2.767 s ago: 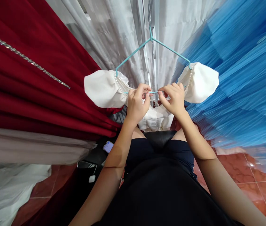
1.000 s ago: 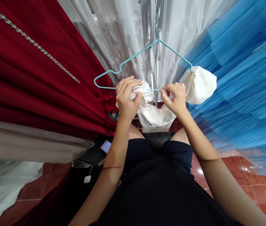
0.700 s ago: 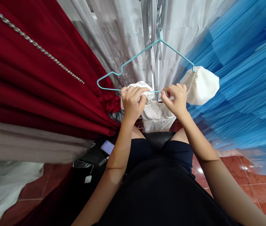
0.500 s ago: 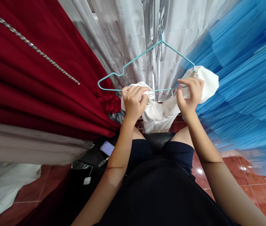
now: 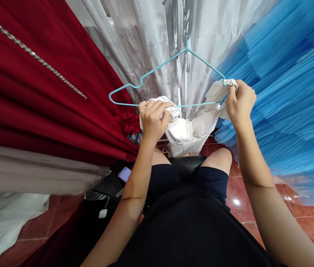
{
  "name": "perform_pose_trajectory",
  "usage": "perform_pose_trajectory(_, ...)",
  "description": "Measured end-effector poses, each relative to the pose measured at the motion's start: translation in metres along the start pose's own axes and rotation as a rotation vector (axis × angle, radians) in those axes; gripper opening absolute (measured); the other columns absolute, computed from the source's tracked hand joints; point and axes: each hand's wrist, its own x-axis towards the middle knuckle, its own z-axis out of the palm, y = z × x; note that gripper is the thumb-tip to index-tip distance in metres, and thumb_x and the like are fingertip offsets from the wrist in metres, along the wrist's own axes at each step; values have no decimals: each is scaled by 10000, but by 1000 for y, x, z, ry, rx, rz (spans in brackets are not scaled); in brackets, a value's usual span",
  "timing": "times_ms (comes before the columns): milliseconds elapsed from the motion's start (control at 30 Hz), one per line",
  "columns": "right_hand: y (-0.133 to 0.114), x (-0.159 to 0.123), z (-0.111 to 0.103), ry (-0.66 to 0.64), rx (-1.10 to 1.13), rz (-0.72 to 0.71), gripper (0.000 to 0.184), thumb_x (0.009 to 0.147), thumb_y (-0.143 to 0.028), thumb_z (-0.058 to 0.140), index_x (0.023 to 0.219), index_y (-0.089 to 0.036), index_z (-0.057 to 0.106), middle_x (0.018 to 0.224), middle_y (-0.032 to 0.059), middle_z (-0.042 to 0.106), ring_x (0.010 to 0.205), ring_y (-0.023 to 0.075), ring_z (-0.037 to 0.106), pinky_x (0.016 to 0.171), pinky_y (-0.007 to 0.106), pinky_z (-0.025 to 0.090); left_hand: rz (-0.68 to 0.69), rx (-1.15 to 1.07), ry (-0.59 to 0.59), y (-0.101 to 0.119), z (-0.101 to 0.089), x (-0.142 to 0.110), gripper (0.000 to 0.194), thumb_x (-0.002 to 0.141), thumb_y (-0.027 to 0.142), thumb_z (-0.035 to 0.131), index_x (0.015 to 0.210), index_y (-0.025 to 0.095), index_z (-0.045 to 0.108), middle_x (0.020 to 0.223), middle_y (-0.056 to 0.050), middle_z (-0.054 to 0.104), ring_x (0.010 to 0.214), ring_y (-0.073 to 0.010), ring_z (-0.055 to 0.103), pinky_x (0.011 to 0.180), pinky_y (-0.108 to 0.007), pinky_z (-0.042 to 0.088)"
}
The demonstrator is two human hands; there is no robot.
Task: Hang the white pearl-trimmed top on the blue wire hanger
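Note:
A light-blue wire hanger [image 5: 159, 68] hangs in front of me, its hook at the top. A white dress [image 5: 181, 130] with pearl trim hangs below it, one shoulder over the hanger's right end. My right hand [image 5: 240, 102] is closed on that pearl-edged shoulder, beside the hanger's notch. My left hand [image 5: 155, 120] wraps over the bottom wire and the dress's other puffed sleeve, fingers bent. The hanger's left end is bare. Part of the dress is hidden behind my left hand.
Red drapery [image 5: 48, 81] fills the left, with a beaded strand [image 5: 46, 63] before it. Blue tulle [image 5: 290, 92] is close on the right. White curtains [image 5: 146, 44] hang behind. A phone [image 5: 124, 174] lies on a black surface by my left arm, above red floor tiles [image 5: 309, 200].
My right hand has moved right and closed on the dress's shoulder at the hanger's end. The sleeve there is now gathered. The hanger has shifted slightly left; my left hand keeps its hold.

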Motion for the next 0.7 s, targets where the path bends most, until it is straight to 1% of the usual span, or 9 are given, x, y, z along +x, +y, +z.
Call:
perform_pose_trajectory(67,-4,3,-7,8,24,19,494,1106,-517,384,724,-212,453,647,-2,423,700,168,513,797,377,442,14,-3,2,-1,-1,1,300,974,143,528,1017,295,783,978,-19,800,969,-264,669,1021,-466,357)
perform_pose_trajectory(133,-10,5,-15,7,41,69,458,1099,-436,429,699,-213,430,640,-8,428,669,140,459,770,350,411,14,-4,-2,-1,-2,2,312,974,146,523,1024,300,789,975,-17,799,969,-262,671,1024,-464,360)
perform_pose_trajectory(200,-15,8,-22,12,57,137,375,1072,-300,473,708,-208,463,662,-4,491,662,122,432,744,330,367,4,-1,-12,-1,-2,2,317,975,152,516,1017,302,792,979,-17,803,965,-262,673,1036,-468,358)
perform_pose_trajectory(267,-18,10,-26,27,77,194,274,1025,-177,491,755,-197,527,728,17,586,683,117,455,733,324,340,-7,2,-20,0,-3,2,318,971,155,512,1005,300,793,982,-20,806,965,-263,676,1042,-473,359)
perform_pose_trajectory(333,-18,12,-26,40,94,222,216,997,-122,481,809,-186,567,805,47,650,720,118,493,736,322,339,-13,1,-20,0,-3,2,316,962,152,515,1003,298,793,985,-22,806,975,-264,679,1042,-478,363)
perform_pose_trajectory(433,-12,18,-24,67,119,236,212,989,-108,454,824,-179,567,826,58,653,739,116,497,742,320,352,-18,-4,-16,1,-4,2,323,955,145,519,1009,304,794,990,-21,805,980,-262,680,1049,-480,364)
perform_pose_trajectory(567,3,26,-23,82,196,328,215,975,-101,484,790,-175,566,733,5,556,659,85,397,678,317,317,-12,-18,-37,1,-5,1,325,967,143,514,1018,303,792,996,-18,805,987,-257,686,1047,-468,368)
perform_pose_trajectory(633,13,24,-23,91,218,349,201,968,-123,519,785,-179,581,712,-12,520,641,81,360,659,321,297,-12,-26,-39,2,-4,1,316,973,143,516,1015,298,788,1000,-19,805,989,-257,688,1043,-466,367)
perform_pose_trajectory(700,25,18,-23,139,219,345,197,973,-177,530,785,-189,590,695,-16,495,640,92,353,666,333,297,-12,-49,-33,2,-2,1,311,976,137,520,1016,295,784,1009,-15,807,985,-256,690,1042,-464,364)
